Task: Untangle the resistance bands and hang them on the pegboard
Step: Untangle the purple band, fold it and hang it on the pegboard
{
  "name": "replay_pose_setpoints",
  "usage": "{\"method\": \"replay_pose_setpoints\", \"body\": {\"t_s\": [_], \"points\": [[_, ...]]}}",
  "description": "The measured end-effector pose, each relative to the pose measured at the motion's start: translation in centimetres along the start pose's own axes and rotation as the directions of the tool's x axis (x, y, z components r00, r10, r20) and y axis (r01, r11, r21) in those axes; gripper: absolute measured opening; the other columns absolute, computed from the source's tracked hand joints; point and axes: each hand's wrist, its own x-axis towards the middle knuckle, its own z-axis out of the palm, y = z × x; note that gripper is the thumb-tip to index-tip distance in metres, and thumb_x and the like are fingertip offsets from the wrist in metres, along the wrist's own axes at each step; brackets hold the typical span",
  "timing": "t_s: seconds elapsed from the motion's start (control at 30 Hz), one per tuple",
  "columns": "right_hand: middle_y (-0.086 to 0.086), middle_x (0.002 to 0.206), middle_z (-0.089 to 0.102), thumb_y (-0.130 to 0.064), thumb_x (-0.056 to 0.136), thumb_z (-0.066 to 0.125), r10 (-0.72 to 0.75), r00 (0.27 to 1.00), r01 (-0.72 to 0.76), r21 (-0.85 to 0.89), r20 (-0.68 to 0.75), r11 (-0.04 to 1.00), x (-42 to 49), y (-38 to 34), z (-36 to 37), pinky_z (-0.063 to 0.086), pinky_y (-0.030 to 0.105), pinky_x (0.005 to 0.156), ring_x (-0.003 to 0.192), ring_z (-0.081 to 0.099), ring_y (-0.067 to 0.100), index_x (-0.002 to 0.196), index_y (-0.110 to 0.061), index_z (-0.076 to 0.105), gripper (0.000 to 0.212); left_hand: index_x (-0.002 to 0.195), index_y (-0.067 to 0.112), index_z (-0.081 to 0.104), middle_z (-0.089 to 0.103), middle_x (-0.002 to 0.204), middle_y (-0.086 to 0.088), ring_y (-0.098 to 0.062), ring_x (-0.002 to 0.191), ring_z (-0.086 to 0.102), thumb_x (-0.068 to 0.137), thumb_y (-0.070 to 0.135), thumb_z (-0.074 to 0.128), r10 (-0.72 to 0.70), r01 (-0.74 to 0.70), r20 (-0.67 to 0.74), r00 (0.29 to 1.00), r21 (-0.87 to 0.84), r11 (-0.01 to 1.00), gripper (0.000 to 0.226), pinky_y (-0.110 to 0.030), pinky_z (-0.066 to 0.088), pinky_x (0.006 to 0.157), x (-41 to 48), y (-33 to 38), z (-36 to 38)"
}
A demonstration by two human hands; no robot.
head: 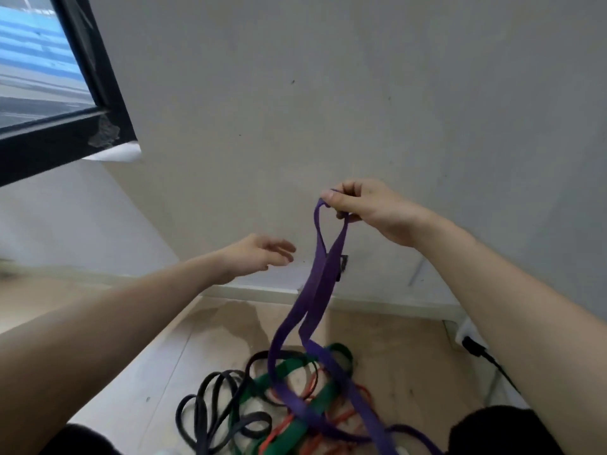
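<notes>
Open room lies before the wall (328,93). The purple band (320,280) hangs from the right grip (368,208) down into the tangled pile (295,405) and bars the middle. Left of it, around the left grip (259,252), the air is free. A black window frame (98,93) stands at upper left, a black cable (486,356) low at right.

I see a purple band (323,277), plus green (292,366), black (210,405) and orange-red (341,417) bands on the beige floor (157,366), a pale grey wall (328,93) and a black window frame (108,93).

Bare forearms (512,290), short or no sleeves, black clothing (499,431) at knees
</notes>
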Motion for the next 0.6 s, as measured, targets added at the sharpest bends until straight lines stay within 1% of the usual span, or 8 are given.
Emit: {"method": "replay_pose_setpoints", "body": {"t_s": [0.07,0.13,0.27,0.33,0.4,0.43,0.53,0.6], "points": [[0.004,0.085,0.058,-0.027,0.088,0.075,-0.024,0.999,0.025,-0.048,0.025,0.999,0.1,-0.4,-0.3,0.045,0.027,0.077,0.079,0.054,0.013,0.098,-0.006,0.063,0.026,0.135,0.023,0.057,0.068,0.127,0.004,-0.012,0.12,0.061,0.095,0.014,0.06,0.057,-0.06,-0.021,0.998,-0.163,0.985,0.042,-0.035,0.047,0.106,0.1,1.2,0.0],[0.005,0.087,0.06,-0.023,0.086,0.077,-0.08,0.997,0.078,-0.108,-0.015,0.991,0.2,-0.9,-1.0,0.045,0.029,0.078,0.08,0.054,0.014,0.102,-0.001,0.065,0.03,0.136,0.025,0.056,0.066,0.13,0.006,-0.011,0.122,0.06,0.086,0.022,0.064,0.123,-0.122,-0.013,0.992,-0.262,0.957,0.051,-0.035,0.046,0.107,0.0,1.9,0.6],[0.005,0.078,0.058,-0.028,0.094,0.07,-0.264,0.959,0.219,-0.314,-0.105,0.924,-0.7,-3.6,-2.5,0.044,0.019,0.065,0.07,0.05,0.007,0.101,-0.003,0.067,0.026,0.143,0.027,0.05,0.065,0.134,0.006,-0.008,0.121,0.062,0.079,0.027,0.079,0.203,-0.171,0.102,0.974,-0.255,0.952,0.071,-0.026,0.049,0.101,0.0,1.9,3.2],[0.018,0.083,0.062,-0.027,0.097,0.065,-0.331,0.934,0.27,-0.339,-0.137,0.901,-1.1,-4.8,-3.1,0.047,0.021,0.062,0.07,0.053,0.013,0.106,-0.001,0.066,0.028,0.137,0.029,0.053,0.068,0.127,0.007,-0.005,0.112,0.067,0.078,0.022,0.087,0.212,-0.194,0.044,0.976,-0.256,0.947,0.068,-0.024,0.053,0.095,0.3,2.0,4.3],[0.019,0.09,0.065,-0.026,0.098,0.063,-0.362,0.913,0.3,-0.292,-0.189,0.908,-1.3,-5.2,-3.5,0.055,0.03,0.067,0.078,0.061,0.021,0.109,-0.002,0.065,0.026,0.126,0.033,0.057,0.071,0.118,0.01,-0.003,0.104,0.068,0.076,0.022,0.088,0.207,-0.206,-0.021,0.978,-0.232,0.951,0.06,-0.021,0.055,0.088,0.6,2.4,5.3],[0.015,0.089,0.063,-0.025,0.099,0.062,-0.369,0.901,0.316,-0.237,-0.23,0.919,-1.3,-5.3,-3.6,0.058,0.034,0.069,0.082,0.062,0.019,0.109,-0.003,0.064,0.024,0.124,0.03,0.059,0.071,0.116,0.01,-0.005,0.103,0.068,0.075,0.024,0.089,0.196,-0.199,-0.035,0.98,-0.217,0.956,0.058,-0.02,0.055,0.085,0.8,2.5,5.8],[0.006,0.09,0.061,-0.024,0.097,0.06,-0.341,0.855,0.388,0.044,-0.39,0.921,-1.5,-5.4,-4.2,0.058,0.034,0.071,0.088,0.062,0.014,0.105,-0.013,0.064,0.014,0.121,0.02,0.063,0.074,0.111,0.003,-0.012,0.101,0.07,0.077,0.028,0.088,0.171,-0.177,-0.046,0.984,-0.216,0.96,0.051,-0.022,0.057,0.083,1.7,2.9,7.3],[0.007,0.09,0.061,-0.025,0.098,0.058,-0.298,0.835,0.434,0.219,-0.463,0.874,-1.8,-5.8,-5.0,0.058,0.039,0.077,0.089,0.061,0.02,0.104,-0.014,0.063,0.014,0.122,0.019,0.062,0.075,0.109,0.001,-0.013,0.099,0.071,0.079,0.026,0.087,0.172,-0.174,-0.031,0.985,-0.259,0.95,0.05,-0.022,0.058,0.08,2.1,3.5,8.2]]}}
